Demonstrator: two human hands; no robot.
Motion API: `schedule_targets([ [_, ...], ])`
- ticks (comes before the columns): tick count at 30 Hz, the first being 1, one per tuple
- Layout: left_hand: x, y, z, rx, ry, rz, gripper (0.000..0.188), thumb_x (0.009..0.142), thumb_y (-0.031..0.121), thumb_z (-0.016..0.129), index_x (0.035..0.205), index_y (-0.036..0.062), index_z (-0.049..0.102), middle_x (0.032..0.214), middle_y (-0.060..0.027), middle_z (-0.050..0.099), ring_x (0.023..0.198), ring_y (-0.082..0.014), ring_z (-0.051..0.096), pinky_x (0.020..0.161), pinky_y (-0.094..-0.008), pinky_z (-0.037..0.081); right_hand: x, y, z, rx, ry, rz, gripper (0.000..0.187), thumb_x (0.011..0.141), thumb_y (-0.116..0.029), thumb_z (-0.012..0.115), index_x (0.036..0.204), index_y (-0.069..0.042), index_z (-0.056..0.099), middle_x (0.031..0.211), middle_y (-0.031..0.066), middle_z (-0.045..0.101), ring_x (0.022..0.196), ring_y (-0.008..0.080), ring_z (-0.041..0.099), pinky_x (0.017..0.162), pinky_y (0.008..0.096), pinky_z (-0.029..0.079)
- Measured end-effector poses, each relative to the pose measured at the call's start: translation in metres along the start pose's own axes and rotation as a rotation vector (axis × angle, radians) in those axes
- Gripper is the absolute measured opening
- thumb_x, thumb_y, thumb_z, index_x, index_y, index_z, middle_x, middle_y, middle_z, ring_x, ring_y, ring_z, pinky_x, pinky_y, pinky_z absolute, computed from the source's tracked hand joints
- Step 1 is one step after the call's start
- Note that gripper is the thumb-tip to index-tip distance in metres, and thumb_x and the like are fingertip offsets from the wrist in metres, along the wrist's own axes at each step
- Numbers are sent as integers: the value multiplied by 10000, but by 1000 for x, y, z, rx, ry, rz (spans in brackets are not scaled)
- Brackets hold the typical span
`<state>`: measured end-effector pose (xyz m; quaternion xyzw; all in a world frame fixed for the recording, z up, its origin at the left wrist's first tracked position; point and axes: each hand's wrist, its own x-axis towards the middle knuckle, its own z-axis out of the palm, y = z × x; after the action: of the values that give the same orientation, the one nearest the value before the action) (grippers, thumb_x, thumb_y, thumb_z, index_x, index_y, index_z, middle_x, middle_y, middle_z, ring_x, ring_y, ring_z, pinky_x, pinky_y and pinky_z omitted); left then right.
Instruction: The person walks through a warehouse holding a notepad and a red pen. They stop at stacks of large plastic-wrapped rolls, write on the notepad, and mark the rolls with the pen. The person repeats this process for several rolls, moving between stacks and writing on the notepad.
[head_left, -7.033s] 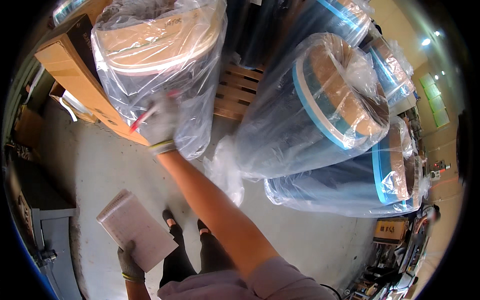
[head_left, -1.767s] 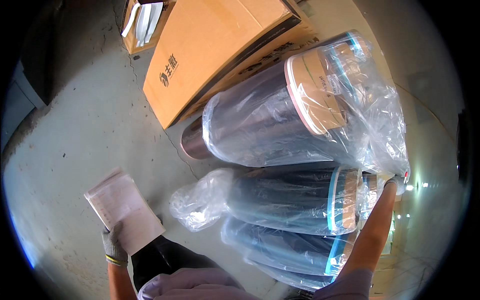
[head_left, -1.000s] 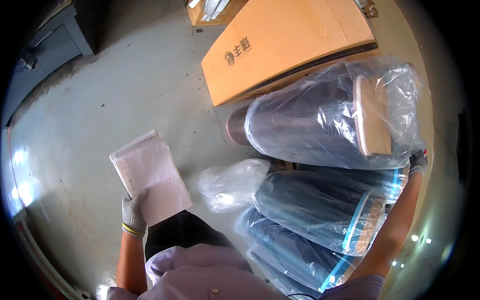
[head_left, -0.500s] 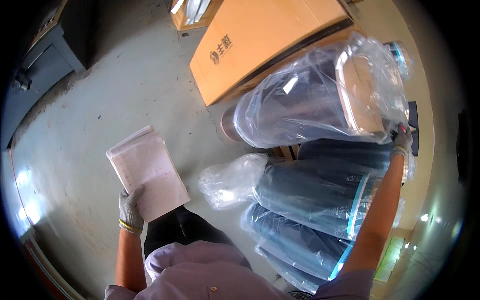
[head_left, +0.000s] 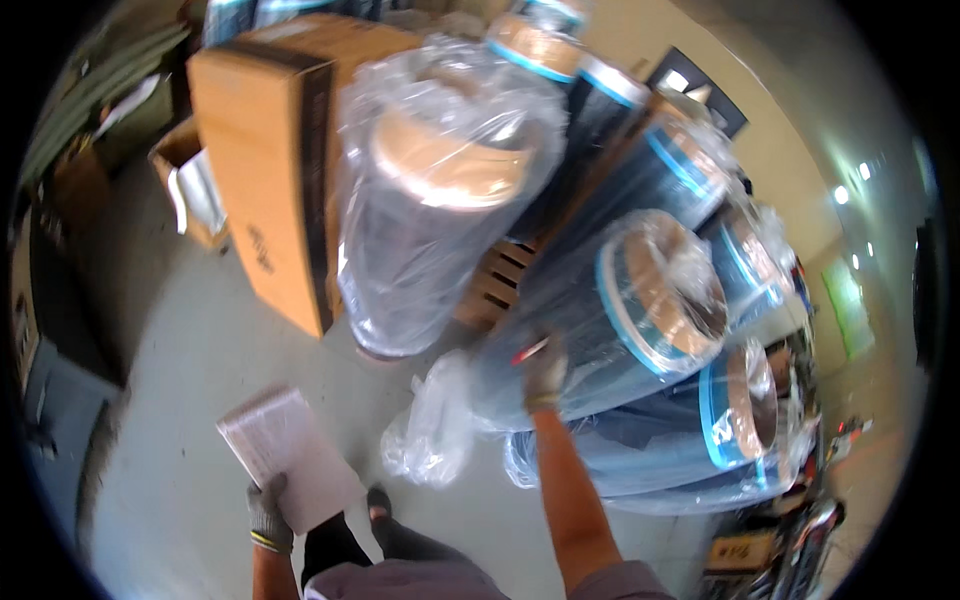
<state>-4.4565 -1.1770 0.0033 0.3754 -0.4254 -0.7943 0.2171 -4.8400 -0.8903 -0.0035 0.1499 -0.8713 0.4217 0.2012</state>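
My left hand (head_left: 268,510), in a grey knit glove, grips a pad of papers (head_left: 295,455) by its near edge, with the thumb on top. My right hand (head_left: 545,375), gloved too and smeared by motion, is in front of a big dark roll in clear plastic wrap (head_left: 580,300) with a blue band at its end. A slim red-and-white pen-like thing (head_left: 530,351) sticks out of its fingers. Whether the hand touches the roll I cannot tell. A lower wrapped roll (head_left: 640,440) lies to the right. Another roll (head_left: 410,250), in loose plastic, stands tilted at the left.
A tall cardboard box (head_left: 265,190) stands beside the left roll, with a small open box (head_left: 190,180) behind it. Crumpled clear plastic (head_left: 435,425) lies on the grey floor. A slotted brown crate-like piece (head_left: 495,280) shows between rolls. A grey cabinet (head_left: 65,410) is at far left.
The view has swung to the right. My right hand has left the end of the loosely wrapped roll and come nearer, to the banded roll. My left hand still holds the pad.
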Motion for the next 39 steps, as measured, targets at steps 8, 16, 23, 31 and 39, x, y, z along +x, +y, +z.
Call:
schedule_targets([
  [8,0,-12,68,132,-153,-71,517,768,150,658,1219,-64,525,1055,-130,626,905,-262,632,801,-361,529,-79,73,72,-35,-101,97,345,836,-219,667,1099,-29,551,948,171,650,866,355,628,779,413,494],
  [16,-12,3,61,228,-97,-1,576,787,219,663,1250,-72,481,1089,-133,614,959,-252,627,834,-378,537,5,-33,68,155,-12,136,297,838,-281,700,963,-35,591,708,146,625,646,324,634,619,443,496],
  [23,-2,6,49,19,-51,-17,562,782,187,675,1242,-74,488,1104,-156,615,967,-273,633,837,-386,541,116,-109,38,103,128,-278,312,802,-201,733,1037,-40,606,882,159,662,838,326,655,753,400,514],
  [31,20,25,-10,-143,49,-33,499,767,142,684,1193,-77,544,1048,-162,652,907,-287,665,801,-397,558,244,-172,70,-317,-77,-501,453,756,-200,734,1169,-90,584,1046,192,653,985,378,617,849,435,489],
  [39,56,40,-98,-195,184,-81,411,780,127,659,1140,-57,586,997,-128,660,849,-239,664,758,-352,558,263,-144,86,-307,-179,-540,225,782,-83,650,997,-26,614,858,197,656,861,385,629,775,453,485],
])
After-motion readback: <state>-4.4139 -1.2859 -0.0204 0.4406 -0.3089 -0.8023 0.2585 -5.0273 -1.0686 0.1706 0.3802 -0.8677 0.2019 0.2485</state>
